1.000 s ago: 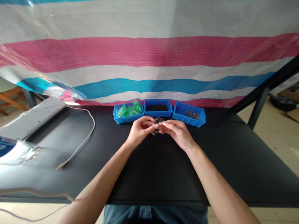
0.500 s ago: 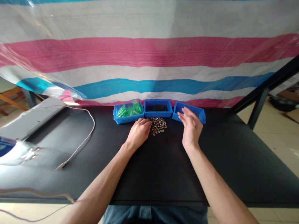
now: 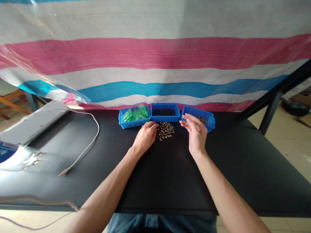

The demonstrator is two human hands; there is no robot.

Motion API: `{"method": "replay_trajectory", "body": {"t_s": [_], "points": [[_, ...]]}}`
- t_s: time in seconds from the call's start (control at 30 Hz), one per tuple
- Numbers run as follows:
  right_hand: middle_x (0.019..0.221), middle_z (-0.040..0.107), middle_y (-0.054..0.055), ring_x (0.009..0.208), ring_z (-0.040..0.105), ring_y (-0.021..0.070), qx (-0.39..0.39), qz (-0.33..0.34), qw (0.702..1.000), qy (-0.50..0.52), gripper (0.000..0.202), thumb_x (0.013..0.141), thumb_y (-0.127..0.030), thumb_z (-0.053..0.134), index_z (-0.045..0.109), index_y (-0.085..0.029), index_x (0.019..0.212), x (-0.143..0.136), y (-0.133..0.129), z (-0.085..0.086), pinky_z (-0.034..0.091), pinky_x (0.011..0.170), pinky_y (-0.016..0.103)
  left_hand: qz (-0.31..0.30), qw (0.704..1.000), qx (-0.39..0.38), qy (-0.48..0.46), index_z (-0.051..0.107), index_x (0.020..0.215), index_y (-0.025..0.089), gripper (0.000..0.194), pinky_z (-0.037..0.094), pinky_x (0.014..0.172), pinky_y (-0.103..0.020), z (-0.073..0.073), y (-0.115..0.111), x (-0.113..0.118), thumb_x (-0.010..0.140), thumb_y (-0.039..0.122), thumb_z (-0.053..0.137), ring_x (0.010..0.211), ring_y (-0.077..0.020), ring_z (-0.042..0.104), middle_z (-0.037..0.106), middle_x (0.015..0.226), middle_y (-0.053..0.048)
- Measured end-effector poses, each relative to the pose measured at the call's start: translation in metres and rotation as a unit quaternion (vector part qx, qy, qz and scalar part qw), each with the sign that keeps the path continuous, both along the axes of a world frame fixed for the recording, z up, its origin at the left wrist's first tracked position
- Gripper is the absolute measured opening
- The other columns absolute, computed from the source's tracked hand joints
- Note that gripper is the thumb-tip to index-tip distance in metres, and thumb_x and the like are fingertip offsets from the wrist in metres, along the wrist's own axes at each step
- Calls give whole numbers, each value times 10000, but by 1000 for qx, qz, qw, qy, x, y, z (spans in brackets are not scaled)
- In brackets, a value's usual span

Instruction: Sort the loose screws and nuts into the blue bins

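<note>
A small heap of shiny metal pieces (image 3: 166, 131), which look like screws or similar hardware, lies on the black table. My left hand (image 3: 145, 134) rests palm down against the heap's left edge, fingers loosely bent and apart, with nothing visible in them. My right hand (image 3: 196, 134) is raised on the heap's right, in front of the right blue bin (image 3: 211, 125). Its fingers are stretched and slightly apart, and I see nothing held. That bin has some small metal pieces (image 3: 202, 120) in it, partly hidden by the hand.
The middle blue bin (image 3: 165, 118) holds small black parts; the left blue bin (image 3: 134, 124) holds green plastic pieces. A white cable (image 3: 85, 149), a grey-white panel (image 3: 46, 118) and a clear bag (image 3: 17, 158) lie to the left. A striped sheet (image 3: 155, 53) hangs behind the table.
My right hand has moved a little left and down, uncovering more of the metal pieces in the right bin. My left hand has hardly moved beside the heap.
</note>
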State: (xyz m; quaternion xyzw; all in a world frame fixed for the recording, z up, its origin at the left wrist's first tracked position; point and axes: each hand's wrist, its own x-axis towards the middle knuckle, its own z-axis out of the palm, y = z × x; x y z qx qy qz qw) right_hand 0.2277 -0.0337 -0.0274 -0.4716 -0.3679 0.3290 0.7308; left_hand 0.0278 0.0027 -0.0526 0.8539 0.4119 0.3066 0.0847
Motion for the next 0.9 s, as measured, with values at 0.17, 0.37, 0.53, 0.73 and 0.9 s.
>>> {"method": "replay_trajectory", "body": {"t_s": [0.17, 0.37, 0.53, 0.73, 0.9], "points": [[950, 776, 67, 775, 733, 198, -8, 14, 1000, -15, 201, 818, -319, 695, 759, -192, 959, -2, -2, 1, 578, 755, 351, 4, 997, -51, -62, 711, 1016, 180, 204, 570, 851, -358, 3, -2, -2, 888, 85, 584, 887, -215, 675, 702, 978, -76], [947, 766, 56, 749, 724, 184, -7, 30, 999, -31, 166, 840, -315, 687, 752, -209, 951, -2, -4, 3, 581, 744, 344, 20, 982, -103, -160, 731, 1012, 183, 248, 568, 707, -291, 6, -4, -2, 815, 83, 619, 732, -165, 647, 659, 859, -46], [939, 761, 54, 733, 716, 183, -17, 49, 997, -52, 165, 867, -331, 661, 744, -213, 946, -1, -5, 3, 578, 726, 347, 38, 944, -171, -281, 782, 863, 180, 133, 595, 700, -276, 14, -7, 0, 770, 172, 686, 697, -145, 665, 691, 901, -60], [828, 756, 46, 683, 698, 181, -43, 162, 981, -97, 224, 849, -394, 718, 754, -205, 962, -5, -12, 10, 577, 690, 340, 4, 849, -318, -422, 730, 812, 149, 230, 611, 773, -303, 25, -13, 3, 691, 309, 843, 810, -207, 745, 776, 864, -73], [914, 778, 54, 748, 730, 208, -63, 260, 956, -117, 289, 794, -422, 786, 779, -214, 995, -9, -16, 11, 608, 741, 367, -34, 797, -380, -468, 675, 991, 154, 486, 617, 762, -316, 30, -16, 3, 628, 367, 917, 791, -218, 765, 799, 872, -74]]}}
